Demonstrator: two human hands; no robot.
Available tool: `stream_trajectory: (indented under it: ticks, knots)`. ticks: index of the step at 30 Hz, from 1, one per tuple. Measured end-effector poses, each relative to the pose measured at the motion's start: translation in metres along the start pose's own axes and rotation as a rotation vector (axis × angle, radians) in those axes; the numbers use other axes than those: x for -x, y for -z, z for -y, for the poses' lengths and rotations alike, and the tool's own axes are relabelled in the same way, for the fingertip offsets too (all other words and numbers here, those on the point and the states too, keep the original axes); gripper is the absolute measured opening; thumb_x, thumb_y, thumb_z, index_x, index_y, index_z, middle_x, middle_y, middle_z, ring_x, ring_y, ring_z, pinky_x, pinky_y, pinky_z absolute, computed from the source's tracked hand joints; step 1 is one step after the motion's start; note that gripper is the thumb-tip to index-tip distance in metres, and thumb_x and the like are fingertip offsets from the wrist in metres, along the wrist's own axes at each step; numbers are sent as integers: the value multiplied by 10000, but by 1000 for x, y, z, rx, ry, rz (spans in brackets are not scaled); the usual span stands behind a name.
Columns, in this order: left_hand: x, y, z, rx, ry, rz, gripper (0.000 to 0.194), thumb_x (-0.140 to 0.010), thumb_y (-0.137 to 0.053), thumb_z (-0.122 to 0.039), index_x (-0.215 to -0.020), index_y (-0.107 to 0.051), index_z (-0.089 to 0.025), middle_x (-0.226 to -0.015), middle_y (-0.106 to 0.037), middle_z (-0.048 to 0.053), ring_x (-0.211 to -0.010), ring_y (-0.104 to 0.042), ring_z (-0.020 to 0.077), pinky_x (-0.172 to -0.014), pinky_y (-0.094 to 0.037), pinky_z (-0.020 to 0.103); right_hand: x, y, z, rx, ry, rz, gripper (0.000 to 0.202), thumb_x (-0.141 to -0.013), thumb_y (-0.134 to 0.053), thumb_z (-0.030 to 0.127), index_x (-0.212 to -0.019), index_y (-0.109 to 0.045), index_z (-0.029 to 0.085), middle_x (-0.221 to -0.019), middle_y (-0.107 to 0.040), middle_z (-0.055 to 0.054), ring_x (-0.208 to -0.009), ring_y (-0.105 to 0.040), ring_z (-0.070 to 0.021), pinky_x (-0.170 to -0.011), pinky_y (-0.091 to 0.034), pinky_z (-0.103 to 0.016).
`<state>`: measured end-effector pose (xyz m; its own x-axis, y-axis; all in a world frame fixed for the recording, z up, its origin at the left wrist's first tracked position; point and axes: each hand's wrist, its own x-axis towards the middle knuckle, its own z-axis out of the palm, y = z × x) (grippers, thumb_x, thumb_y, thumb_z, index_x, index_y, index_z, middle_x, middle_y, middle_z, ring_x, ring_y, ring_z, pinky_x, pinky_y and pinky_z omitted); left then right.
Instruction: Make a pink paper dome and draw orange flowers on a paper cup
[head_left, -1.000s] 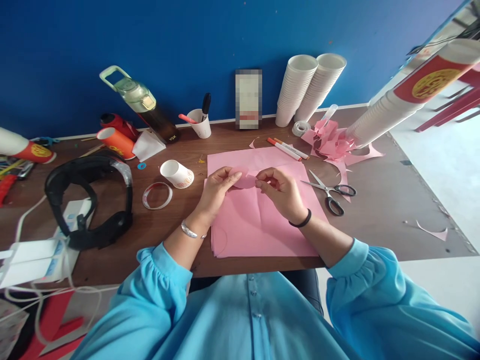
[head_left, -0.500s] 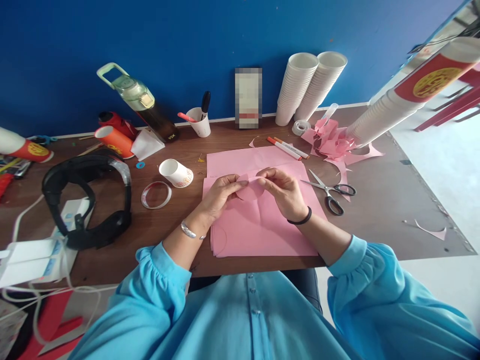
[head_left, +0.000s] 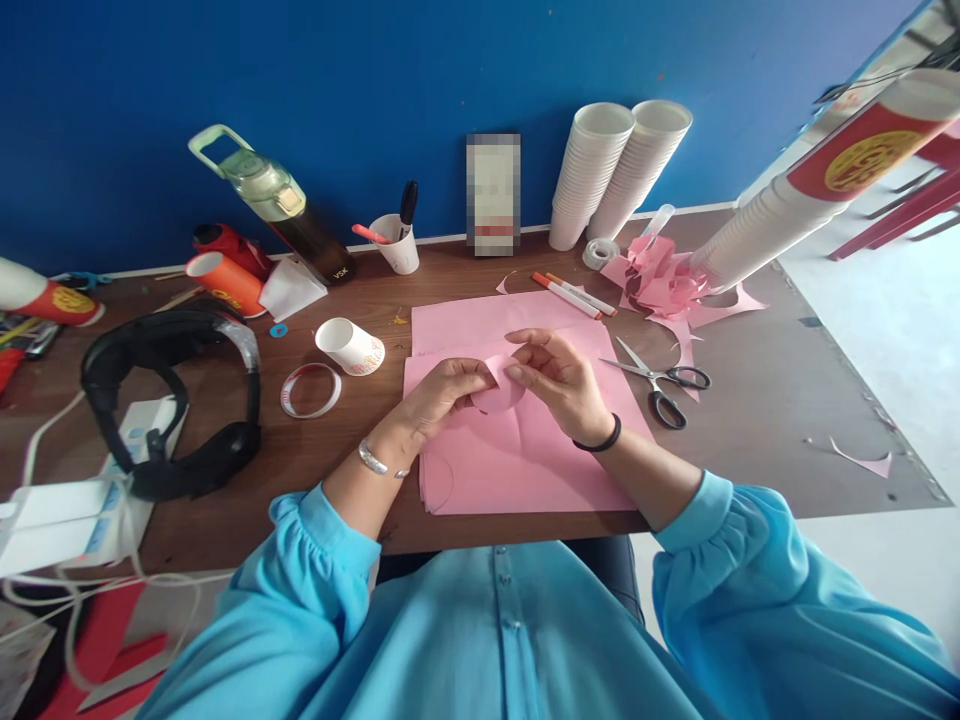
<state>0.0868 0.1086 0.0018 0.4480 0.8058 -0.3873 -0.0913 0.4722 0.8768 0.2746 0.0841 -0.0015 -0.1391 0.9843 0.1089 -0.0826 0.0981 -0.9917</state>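
Between my two hands is a small rounded piece of pink paper (head_left: pixel 501 394), held above a stack of pink paper sheets (head_left: pixel 525 465). My left hand (head_left: pixel 448 390) pinches its left edge between thumb and fingers. On the other side my right hand (head_left: pixel 559 375) has thumb and index finger closed on the paper's right edge, its other fingers curled loosely. A pair of scissors (head_left: pixel 656 378) with black handles lies partly open to the right of the sheets. Two markers (head_left: pixel 574 297) lie at the stack's far edge.
Left of the sheets are a paper cup (head_left: pixel 350 346) and a white ring (head_left: pixel 310 390). A black headset (head_left: pixel 172 400) sits farther left. Stacked cups (head_left: pixel 592 170), a tape roll (head_left: pixel 601 253) and crumpled pink scraps (head_left: pixel 664 280) stand behind at right. A bottle (head_left: pixel 281 205) leans on the wall.
The pink paper piece has turned in my hands, showing more of its rounded face. My left hand has dropped slightly, and my right fingers have lifted and loosened a little.
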Motion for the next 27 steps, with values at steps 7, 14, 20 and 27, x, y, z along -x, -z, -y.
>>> stream_trajectory:
  ticks: [7,14,20,27]
  knots:
    - [1,3,-3,-66,7,59,164,-705,-776,-313,-712,-744,-152,-704,-660,18,-661,-563,123,-623,-438,237,-1,-2,-6,-39,-59,77,465,-793,-794,575,-1048,-673,205,-790,-604,1,-728,-585,-142,-654,-510,-291]
    - [-1,3,0,-92,-85,36,322,-820,-747,-477,-762,-750,-161,-751,-679,31,-739,-593,154,-696,-459,262,-1,-2,-7,-48,-122,105,452,-789,-804,548,-1049,-679,199,-817,-637,-4,-756,-603,-142,-688,-498,-294]
    - [7,-1,-9,-218,-158,74,426,-878,-655,-573,-787,-734,-164,-771,-663,33,-753,-570,168,-729,-435,292,-1,-1,-10,-38,-126,82,478,-774,-806,567,-1038,-684,188,-812,-635,-6,-731,-587,-139,-685,-482,-295]
    - [5,1,-12,-394,-232,29,366,-889,-669,-480,-702,-681,-166,-674,-532,-14,-696,-448,127,-687,-348,279,-2,4,2,68,-161,105,482,-850,-684,652,-828,-690,170,-770,-649,-18,-713,-574,-138,-669,-459,-282]
